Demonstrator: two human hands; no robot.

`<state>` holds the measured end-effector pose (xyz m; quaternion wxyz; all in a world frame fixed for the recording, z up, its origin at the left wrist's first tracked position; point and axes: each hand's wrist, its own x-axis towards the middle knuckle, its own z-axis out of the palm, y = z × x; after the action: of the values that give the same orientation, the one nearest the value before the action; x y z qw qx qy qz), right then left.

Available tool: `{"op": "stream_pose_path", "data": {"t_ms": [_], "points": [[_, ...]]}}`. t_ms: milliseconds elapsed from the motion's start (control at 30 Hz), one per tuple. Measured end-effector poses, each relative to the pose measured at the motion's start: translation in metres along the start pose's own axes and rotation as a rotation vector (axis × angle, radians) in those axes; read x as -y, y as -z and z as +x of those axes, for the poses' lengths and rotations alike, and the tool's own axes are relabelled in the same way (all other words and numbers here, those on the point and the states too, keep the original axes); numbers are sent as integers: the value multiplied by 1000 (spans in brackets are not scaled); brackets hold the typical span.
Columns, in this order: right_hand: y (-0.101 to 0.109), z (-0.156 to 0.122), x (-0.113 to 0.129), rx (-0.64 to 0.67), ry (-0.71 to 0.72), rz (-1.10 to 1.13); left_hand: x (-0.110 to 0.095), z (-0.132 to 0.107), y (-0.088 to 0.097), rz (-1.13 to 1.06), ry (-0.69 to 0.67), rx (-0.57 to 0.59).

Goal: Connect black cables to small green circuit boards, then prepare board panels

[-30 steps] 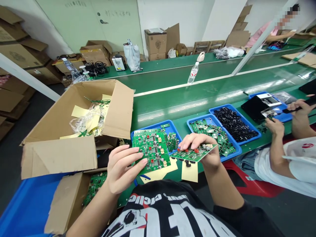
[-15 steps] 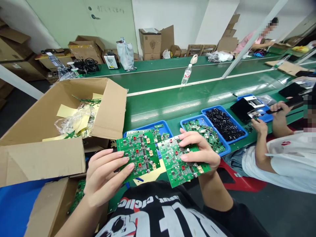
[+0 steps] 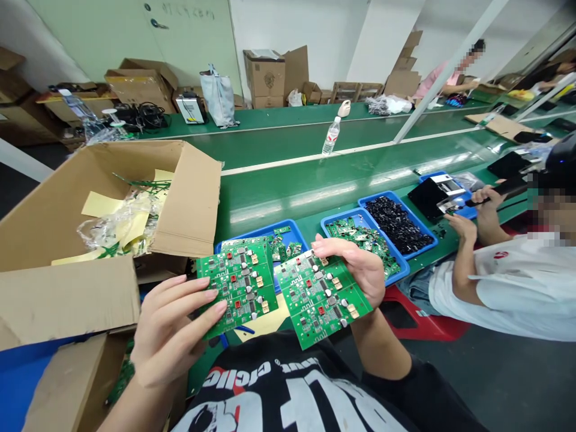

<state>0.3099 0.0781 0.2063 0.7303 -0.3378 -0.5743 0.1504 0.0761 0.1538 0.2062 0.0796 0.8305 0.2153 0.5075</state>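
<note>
My left hand [image 3: 173, 327] grips a green circuit board panel [image 3: 237, 285] by its left edge, thumb on top. My right hand [image 3: 360, 270] holds a second green circuit board panel [image 3: 320, 298] by its right edge, fingers laid over its top corner. The two panels sit side by side, face up, in front of my chest, with red and tan parts on each. Behind them stands a blue tray [image 3: 294, 230] with more green boards.
An open cardboard box [image 3: 180, 204] with plastic wrap and yellow sheets stands at left. Blue trays of small green boards [image 3: 396, 277] and black parts [image 3: 396, 223] lie to the right. A seated person's hands [image 3: 468, 227] work at right. A water bottle [image 3: 330, 135] stands on the green conveyor.
My right hand has turned its board from edge-on to flat and face up beside the left board. Both hands have drifted left and down in view as my head turned.
</note>
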Motion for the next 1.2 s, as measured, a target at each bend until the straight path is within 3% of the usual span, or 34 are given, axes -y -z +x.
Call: {"op": "stream_pose_path", "data": {"t_ms": [67,133,267,333,400,500,600,667,733,800,867,1000,1100,1200], "points": [[0,1,0,0,5,46,1,-2,-9,-57,111,-22],[-1,2,-1,-7,0,81,5,-11,-21,-107,434,4],[-1,2,0,-54,-62,64,25,-47,-45,-295,1099,312],[-1,2,-1,-65,-68,93,38,-66,-54,-420,1290,387],[-1,2,-2,-51,-56,131,51,-82,-60,-413,1390,393],[0,2,-5,-15,-48,135,64,-90,-62,-213,1374,530],[6,-2,-10,46,-90,48,66,-79,-57,211,1143,704],[10,-5,-15,96,-227,-42,60,-61,-54,322,1031,688],[13,-8,-21,151,-438,-94,48,-38,-52,51,1080,668],[14,-10,-28,225,-642,-75,32,-14,-54,-473,1174,581],[12,-12,-36,289,-783,-4,16,5,-60,-818,1222,544],[10,-18,-55,247,-932,117,-2,19,-79,-935,1271,664],[9,-30,-72,110,-1021,127,-2,9,-97,-987,1353,548],[6,-47,-89,55,-1032,-9,2,-8,-111,-1005,1406,403]]}}
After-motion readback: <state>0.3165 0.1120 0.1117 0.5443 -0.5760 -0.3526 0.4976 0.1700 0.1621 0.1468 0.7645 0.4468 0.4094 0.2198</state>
